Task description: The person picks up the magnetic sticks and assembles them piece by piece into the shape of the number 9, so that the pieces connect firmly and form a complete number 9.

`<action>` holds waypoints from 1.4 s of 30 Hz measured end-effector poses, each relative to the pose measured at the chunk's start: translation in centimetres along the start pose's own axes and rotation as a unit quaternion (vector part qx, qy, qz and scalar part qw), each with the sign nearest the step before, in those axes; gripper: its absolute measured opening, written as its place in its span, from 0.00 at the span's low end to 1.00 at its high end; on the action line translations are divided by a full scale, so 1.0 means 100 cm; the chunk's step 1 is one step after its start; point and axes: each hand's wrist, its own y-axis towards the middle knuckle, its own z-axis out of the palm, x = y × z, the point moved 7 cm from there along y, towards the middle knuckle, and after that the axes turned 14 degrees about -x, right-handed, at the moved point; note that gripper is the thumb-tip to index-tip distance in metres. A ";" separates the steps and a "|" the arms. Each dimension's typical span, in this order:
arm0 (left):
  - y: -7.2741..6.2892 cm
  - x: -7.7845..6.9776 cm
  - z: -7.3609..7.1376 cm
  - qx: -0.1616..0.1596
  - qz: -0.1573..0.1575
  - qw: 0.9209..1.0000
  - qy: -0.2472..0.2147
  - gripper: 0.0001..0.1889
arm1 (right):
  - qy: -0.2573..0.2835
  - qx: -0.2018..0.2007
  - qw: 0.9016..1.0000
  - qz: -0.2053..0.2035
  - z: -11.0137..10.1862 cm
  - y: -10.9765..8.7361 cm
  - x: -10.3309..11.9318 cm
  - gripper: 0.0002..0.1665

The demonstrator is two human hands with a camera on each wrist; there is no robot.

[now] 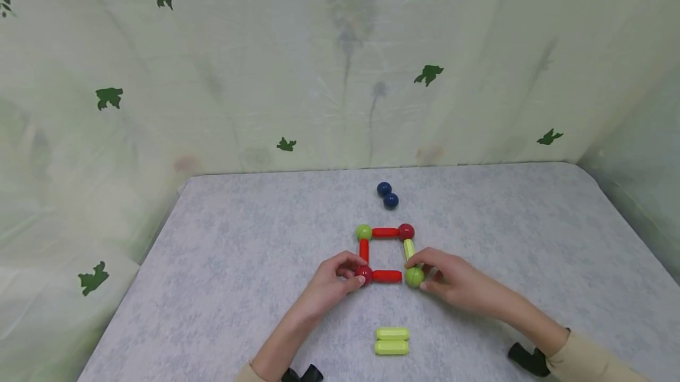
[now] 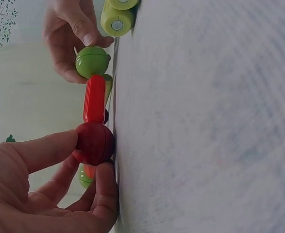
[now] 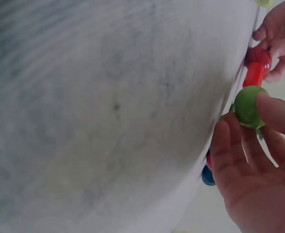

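Red and yellow-green rods and balls form a four-sided frame on the table. With thumb and fingers, my left hand (image 1: 330, 280) grips the dark red ball (image 1: 365, 274) at the near left corner. My right hand (image 1: 451, 278) pinches the green ball (image 1: 414, 277) at the near right corner. Between them lies a red rod (image 1: 387, 276), its right end close to the green ball with a thin gap in the head view. A yellow-green rod (image 1: 408, 248) runs from the right hand's ball to the far red ball (image 1: 406, 231). The other far corner has a green ball (image 1: 363, 232).
Two dark blue balls (image 1: 390, 201) sit together beyond the frame. Nearer me, two yellow-green rods (image 1: 392, 347) lie side by side. A pale patterned curtain (image 1: 340, 75) hangs behind the grey table (image 1: 239, 252).
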 end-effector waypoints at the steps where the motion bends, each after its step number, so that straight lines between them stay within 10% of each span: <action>1: 0.000 0.000 0.000 0.000 -0.001 1.000 -0.001 0.11 | -0.002 0.001 1.000 -0.004 0.001 0.000 0.001 0.23; 16: 0.001 -0.001 0.000 0.003 0.003 1.000 -0.011 0.12 | -0.013 -0.022 0.999 0.020 -0.004 0.006 -0.004 0.20; 24: 0.000 -0.001 0.000 0.000 0.003 1.000 -0.014 0.13 | -0.023 -0.105 0.989 0.106 -0.016 0.020 -0.021 0.13; 42: 0.001 0.001 -0.001 0.001 -0.001 1.000 -0.011 0.11 | 0.003 -0.108 0.966 0.234 0.000 0.043 -0.035 0.19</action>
